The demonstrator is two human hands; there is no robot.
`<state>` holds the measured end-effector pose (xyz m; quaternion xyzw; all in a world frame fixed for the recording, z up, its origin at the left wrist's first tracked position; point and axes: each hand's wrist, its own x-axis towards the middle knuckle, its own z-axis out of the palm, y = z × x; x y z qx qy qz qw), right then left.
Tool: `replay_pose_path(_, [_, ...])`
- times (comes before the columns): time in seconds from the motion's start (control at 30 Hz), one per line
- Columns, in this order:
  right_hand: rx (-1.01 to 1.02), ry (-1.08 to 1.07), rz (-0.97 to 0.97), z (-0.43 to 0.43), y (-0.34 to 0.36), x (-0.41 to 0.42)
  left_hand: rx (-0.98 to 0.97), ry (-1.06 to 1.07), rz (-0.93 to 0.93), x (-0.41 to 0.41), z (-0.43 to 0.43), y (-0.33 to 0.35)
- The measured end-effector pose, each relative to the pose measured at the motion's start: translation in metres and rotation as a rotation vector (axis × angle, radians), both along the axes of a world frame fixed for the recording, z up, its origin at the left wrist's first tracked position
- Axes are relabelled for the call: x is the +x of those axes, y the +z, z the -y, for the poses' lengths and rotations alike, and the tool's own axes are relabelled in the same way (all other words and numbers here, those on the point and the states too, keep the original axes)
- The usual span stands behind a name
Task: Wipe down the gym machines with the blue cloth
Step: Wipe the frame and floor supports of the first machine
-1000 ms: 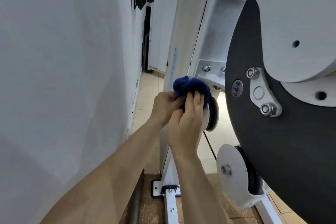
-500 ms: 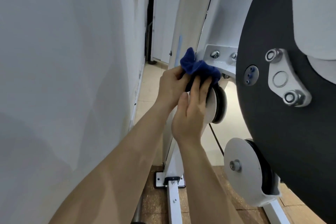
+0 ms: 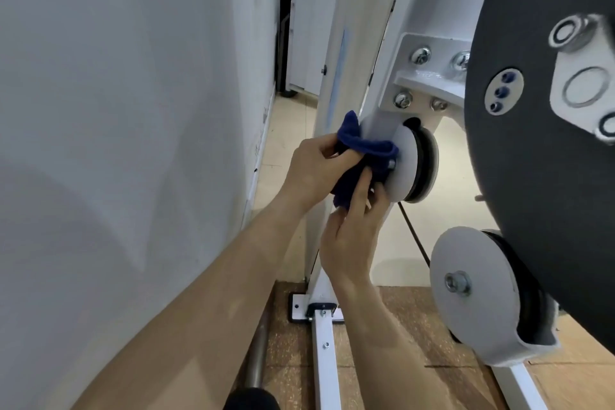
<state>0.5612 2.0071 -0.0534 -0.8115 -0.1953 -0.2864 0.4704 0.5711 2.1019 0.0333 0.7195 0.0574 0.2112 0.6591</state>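
Two hands mid-frame on my soft, limp blue cloth [image 3: 362, 156] — left hand [image 3: 312, 173] curled round its bunch, right hand [image 3: 352, 236] fingers together, pressing it to the pulley [image 3: 407, 170].

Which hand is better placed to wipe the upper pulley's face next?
Left. The left hand grips the blue cloth against the upper pulley; the right hand only touches it from below.
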Motion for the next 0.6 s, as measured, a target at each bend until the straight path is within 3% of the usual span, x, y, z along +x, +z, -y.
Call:
replay_pose_path(0.13, [-0.095,-0.073,0.181,-0.01,0.012,0.005,0.017,0.094,0.051,0.006,-0.003,0.006])
replay_pose_path(0.33, [-0.153,-0.088,0.256,-0.026,0.031,0.02,0.159,0.154,0.05,0.017,-0.02,0.026])
replay_pose_path(0.6, [-0.165,-0.049,0.266,-0.024,0.022,0.04,-0.149,-0.114,0.07,0.009,-0.017,0.002])
